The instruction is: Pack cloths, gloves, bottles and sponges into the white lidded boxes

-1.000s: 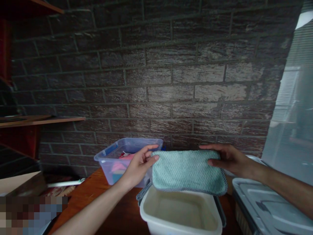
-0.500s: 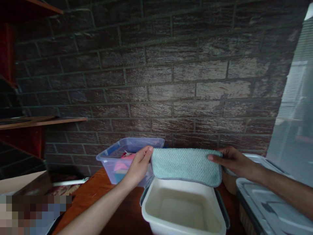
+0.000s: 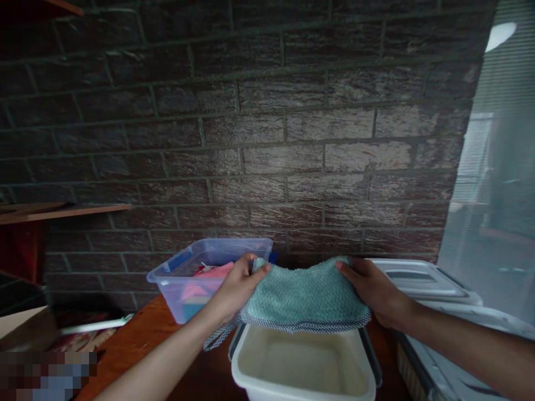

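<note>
A teal textured cleaning cloth [image 3: 305,298] with a dark checked border and a hanging loop at its left hangs between my hands. My left hand [image 3: 240,284] pinches its upper left corner, while my right hand [image 3: 376,289] grips the upper right one. The top edge sags in the middle. Just below and nearer to me stands a white rectangular tub [image 3: 307,362] with grey side handles; its far rim is hidden by the cloth, and nothing shows on its visible floor.
A clear purple-tinted bin [image 3: 167,284] with pink and blue items stands behind my left hand on the wooden table [image 3: 121,351]. White lidded boxes [image 3: 418,278] sit at the right. Behind is a brick wall [image 3: 267,167]; a wooden shelf [image 3: 96,209] juts out at left.
My hands have come closer together, so the cloth's top edge now sags. The cloth has tilted and its loop now hangs out at the left. The view has shifted slightly right.
</note>
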The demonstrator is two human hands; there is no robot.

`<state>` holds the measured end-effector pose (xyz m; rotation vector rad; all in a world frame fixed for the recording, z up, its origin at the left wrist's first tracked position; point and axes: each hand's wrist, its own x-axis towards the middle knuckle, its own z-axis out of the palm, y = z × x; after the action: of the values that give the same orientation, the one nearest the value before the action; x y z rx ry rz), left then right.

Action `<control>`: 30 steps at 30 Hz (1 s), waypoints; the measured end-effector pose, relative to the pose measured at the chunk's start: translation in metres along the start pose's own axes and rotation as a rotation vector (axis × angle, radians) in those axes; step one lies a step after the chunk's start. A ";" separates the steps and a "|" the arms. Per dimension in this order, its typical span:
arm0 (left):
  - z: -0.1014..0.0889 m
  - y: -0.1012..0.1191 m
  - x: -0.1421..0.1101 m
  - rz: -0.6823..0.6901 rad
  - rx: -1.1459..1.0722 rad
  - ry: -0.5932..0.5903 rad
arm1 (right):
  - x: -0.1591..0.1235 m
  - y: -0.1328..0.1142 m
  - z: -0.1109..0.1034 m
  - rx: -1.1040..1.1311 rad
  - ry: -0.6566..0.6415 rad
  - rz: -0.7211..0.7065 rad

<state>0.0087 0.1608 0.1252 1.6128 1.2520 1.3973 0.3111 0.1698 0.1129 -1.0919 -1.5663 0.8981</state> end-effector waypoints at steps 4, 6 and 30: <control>-0.013 0.003 -0.011 -0.206 -0.083 -0.214 | -0.006 0.008 -0.005 0.049 -0.180 0.121; -0.017 0.004 -0.014 -0.213 -0.108 -0.301 | -0.008 0.010 -0.010 0.040 -0.210 0.168; -0.015 -0.007 -0.016 0.002 0.445 -0.338 | -0.020 0.013 -0.015 -0.033 -0.417 0.285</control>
<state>-0.0072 0.1460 0.1166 2.0417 1.4136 0.8282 0.3305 0.1554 0.0986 -1.2264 -1.7905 1.3646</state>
